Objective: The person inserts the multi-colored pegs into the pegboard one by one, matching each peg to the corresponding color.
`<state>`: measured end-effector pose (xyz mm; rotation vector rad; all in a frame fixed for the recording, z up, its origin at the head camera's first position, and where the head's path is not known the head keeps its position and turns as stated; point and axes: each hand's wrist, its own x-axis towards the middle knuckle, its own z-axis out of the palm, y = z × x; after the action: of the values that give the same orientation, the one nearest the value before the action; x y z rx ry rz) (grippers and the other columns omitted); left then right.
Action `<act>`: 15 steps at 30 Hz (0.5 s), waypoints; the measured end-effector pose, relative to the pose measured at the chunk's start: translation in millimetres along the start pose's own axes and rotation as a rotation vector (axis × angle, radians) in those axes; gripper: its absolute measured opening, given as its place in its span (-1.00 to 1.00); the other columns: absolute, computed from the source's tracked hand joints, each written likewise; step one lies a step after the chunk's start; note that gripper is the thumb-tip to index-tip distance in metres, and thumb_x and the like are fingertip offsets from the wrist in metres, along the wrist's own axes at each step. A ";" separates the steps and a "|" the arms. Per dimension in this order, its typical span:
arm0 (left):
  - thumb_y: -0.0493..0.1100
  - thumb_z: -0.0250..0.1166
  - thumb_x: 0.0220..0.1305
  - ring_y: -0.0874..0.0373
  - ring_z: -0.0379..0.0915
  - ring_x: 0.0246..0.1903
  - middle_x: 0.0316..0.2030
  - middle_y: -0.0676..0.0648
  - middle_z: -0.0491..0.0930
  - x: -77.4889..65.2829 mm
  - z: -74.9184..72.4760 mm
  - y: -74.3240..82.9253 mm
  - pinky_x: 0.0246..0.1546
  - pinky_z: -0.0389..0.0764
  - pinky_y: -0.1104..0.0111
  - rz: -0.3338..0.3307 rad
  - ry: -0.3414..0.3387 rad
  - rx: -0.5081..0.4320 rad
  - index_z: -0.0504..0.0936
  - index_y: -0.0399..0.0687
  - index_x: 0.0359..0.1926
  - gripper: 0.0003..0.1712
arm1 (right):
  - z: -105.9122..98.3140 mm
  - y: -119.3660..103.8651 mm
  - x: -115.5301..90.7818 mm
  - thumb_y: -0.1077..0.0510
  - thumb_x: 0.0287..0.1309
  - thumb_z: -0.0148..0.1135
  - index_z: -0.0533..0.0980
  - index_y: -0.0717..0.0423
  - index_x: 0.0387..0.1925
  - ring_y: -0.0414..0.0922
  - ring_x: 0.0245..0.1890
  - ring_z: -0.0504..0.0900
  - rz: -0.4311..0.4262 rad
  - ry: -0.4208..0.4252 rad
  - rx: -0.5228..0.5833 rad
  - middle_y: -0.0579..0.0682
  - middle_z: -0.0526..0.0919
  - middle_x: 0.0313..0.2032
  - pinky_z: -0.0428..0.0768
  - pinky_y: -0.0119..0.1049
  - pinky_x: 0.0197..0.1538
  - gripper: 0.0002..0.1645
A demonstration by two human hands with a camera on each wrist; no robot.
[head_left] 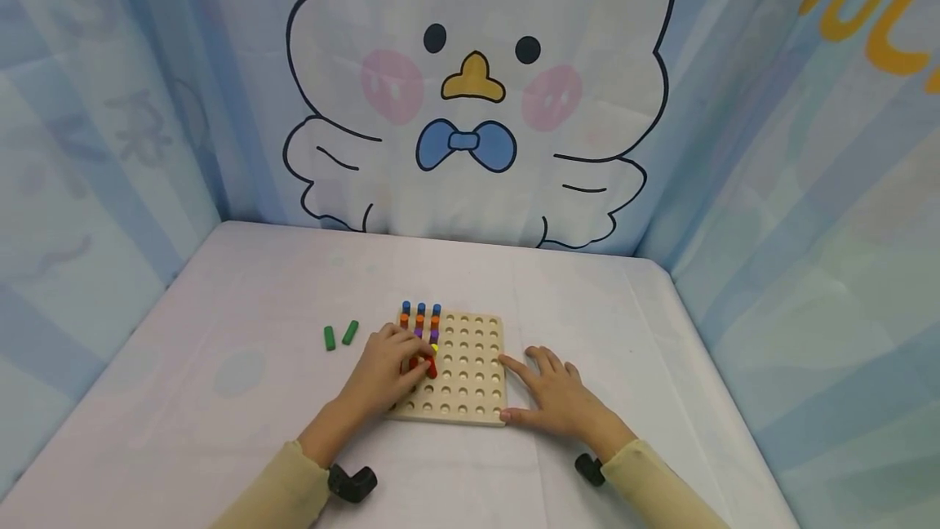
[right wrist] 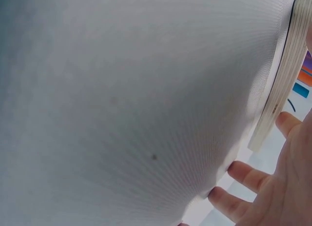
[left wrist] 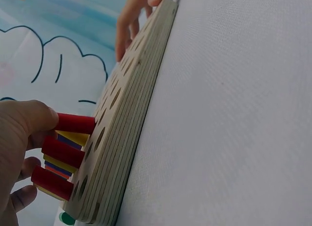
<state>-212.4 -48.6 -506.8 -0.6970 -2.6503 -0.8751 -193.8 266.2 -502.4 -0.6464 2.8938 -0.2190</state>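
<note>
A square wooden pegboard (head_left: 472, 383) lies on the table, its left columns filled with short rows of blue pegs (head_left: 422, 308), orange pegs (head_left: 420, 322), purple and yellow ones, partly hidden by the left hand. My left hand (head_left: 382, 370) reaches over the board from the left and pinches a red peg (left wrist: 77, 123) that stands at a hole. Two more red pegs (left wrist: 63, 153) stand beside it in the same row. On the other side, my right hand (head_left: 556, 398) has its fingers spread, thumb and index finger at the board's right edge.
Two loose green pegs, one upright in view (head_left: 329, 338) and one slanted (head_left: 350, 332), lie on the table left of the board. The white-covered table (head_left: 624, 325) is bordered by printed curtains (head_left: 470, 202) at the back and sides.
</note>
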 end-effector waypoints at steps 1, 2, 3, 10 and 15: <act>-0.15 0.50 0.22 0.12 0.41 -0.12 -0.23 0.11 0.71 -0.1 -0.2 0.0 -0.07 0.44 0.14 0.001 0.003 0.003 0.77 0.11 -0.21 -0.88 | 0.3 0.0 0.0 -0.63 0.15 0.13 0.16 -0.37 0.58 0.30 0.50 0.19 0.000 0.002 -0.002 0.25 0.23 0.47 0.33 0.44 0.29 0.06; -0.15 0.50 0.22 0.12 0.41 -0.12 -0.23 0.11 0.71 -0.2 -0.2 0.0 -0.07 0.44 0.14 0.003 0.008 0.008 0.77 0.11 -0.21 -0.88 | 0.7 0.1 0.2 -0.64 0.15 0.12 0.16 -0.37 0.58 0.30 0.50 0.19 0.000 0.003 -0.005 0.24 0.23 0.47 0.33 0.44 0.30 0.06; -0.16 0.50 0.22 0.11 0.41 -0.12 -0.23 0.10 0.71 -0.3 -0.4 0.0 -0.08 0.43 0.14 0.006 0.011 0.005 0.77 0.11 -0.21 -0.87 | 1.2 0.3 0.4 -0.64 0.16 0.11 0.15 -0.38 0.58 0.30 0.50 0.19 -0.001 0.005 -0.010 0.24 0.23 0.47 0.33 0.43 0.30 0.06; -0.16 0.50 0.22 0.11 0.43 -0.10 -0.21 0.10 0.71 -1.5 1.0 -2.5 -0.10 0.42 0.17 0.024 0.003 0.021 0.78 0.13 -0.19 -0.86 | 2.5 1.2 0.3 -0.64 0.16 0.11 0.15 -0.37 0.59 0.29 0.50 0.19 -0.002 0.005 -0.013 0.24 0.23 0.47 0.33 0.44 0.29 0.06; -0.18 0.50 0.21 0.10 0.44 -0.10 -0.20 0.07 0.71 -2.3 0.8 -2.6 -0.11 0.42 0.18 0.032 0.010 -0.004 0.79 0.11 -0.18 -0.84 | 2.0 0.8 0.2 -0.64 0.16 0.11 0.15 -0.36 0.59 0.30 0.51 0.18 -0.003 0.002 -0.006 0.24 0.22 0.47 0.32 0.45 0.30 0.07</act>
<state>-211.9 -50.8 -509.6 -0.7320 -2.6223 -0.8737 -194.0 266.6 -504.5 -0.6516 2.8972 -0.2113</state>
